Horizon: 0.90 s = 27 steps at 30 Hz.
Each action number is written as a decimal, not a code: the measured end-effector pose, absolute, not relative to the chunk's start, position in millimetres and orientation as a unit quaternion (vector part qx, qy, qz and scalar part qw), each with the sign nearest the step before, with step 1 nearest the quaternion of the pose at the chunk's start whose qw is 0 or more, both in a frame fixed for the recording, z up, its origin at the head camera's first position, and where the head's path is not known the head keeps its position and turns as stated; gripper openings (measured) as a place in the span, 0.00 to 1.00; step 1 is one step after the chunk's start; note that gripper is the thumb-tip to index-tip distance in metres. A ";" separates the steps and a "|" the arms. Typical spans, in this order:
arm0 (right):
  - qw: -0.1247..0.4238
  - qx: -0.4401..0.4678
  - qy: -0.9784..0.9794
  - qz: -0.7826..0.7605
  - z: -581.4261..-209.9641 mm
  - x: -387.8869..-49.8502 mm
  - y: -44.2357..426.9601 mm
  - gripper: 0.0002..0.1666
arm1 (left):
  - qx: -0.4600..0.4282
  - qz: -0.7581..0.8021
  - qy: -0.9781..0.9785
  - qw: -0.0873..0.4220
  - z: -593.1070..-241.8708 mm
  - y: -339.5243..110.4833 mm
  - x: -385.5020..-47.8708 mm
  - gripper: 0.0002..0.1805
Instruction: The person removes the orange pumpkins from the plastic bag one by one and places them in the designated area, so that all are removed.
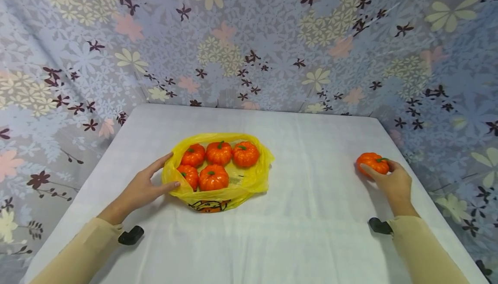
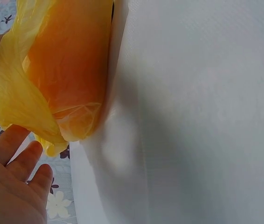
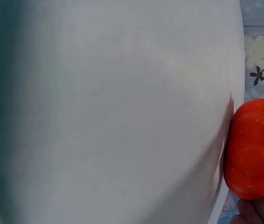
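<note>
A yellow plastic bag (image 1: 250, 184) lies with its mouth wide on the white table, left of centre. Inside it sit several small orange toy pumpkins (image 1: 214, 177) with green stems. My left hand (image 1: 142, 189) touches the bag's left side, thumb and fingers spread apart along the rim. In the left wrist view, the fingers (image 2: 17, 156) look fairly straight beside the thin yellow film. Far to the right, my right hand (image 1: 394, 184) grips another toy pumpkin (image 1: 369, 160) between thumb and fingers. That pumpkin (image 3: 253, 149) is low at the tabletop; whether it touches is unclear.
A white cloth covers the table (image 1: 311, 232). Floral fabric (image 1: 249, 37) hangs behind it and along both sides. A small black piece sticks out from each sleeve cuff near the wrist.
</note>
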State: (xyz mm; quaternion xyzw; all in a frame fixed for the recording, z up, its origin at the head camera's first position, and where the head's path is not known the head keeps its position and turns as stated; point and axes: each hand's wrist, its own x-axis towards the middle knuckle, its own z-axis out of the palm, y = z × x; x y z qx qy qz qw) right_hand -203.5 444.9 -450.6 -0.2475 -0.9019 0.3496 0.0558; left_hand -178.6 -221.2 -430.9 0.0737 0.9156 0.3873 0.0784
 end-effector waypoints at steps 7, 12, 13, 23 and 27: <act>0.054 -0.244 -0.906 0.341 -453.3 -202.1 442.0 0.65 | 0.063 0.384 0.917 0.087 -434.7 -223.5 -173.5 0.53; 0.053 -0.222 -0.911 0.345 -452.6 -202.5 441.6 0.65 | 0.062 0.377 0.920 0.084 -434.9 -223.7 -171.7 0.53; 0.053 -0.217 -0.912 0.344 -452.6 -202.4 442.2 0.65 | 0.063 0.377 0.920 0.084 -434.6 -223.3 -171.7 0.53; 0.065 -0.211 -0.915 0.339 -447.9 -203.3 447.2 0.68 | 0.076 0.378 0.919 0.081 -430.0 -220.9 -175.8 0.53; 0.098 -0.197 -0.917 0.332 -437.1 -207.4 446.2 0.71 | 0.081 0.378 0.919 0.077 -428.2 -221.4 -178.6 0.52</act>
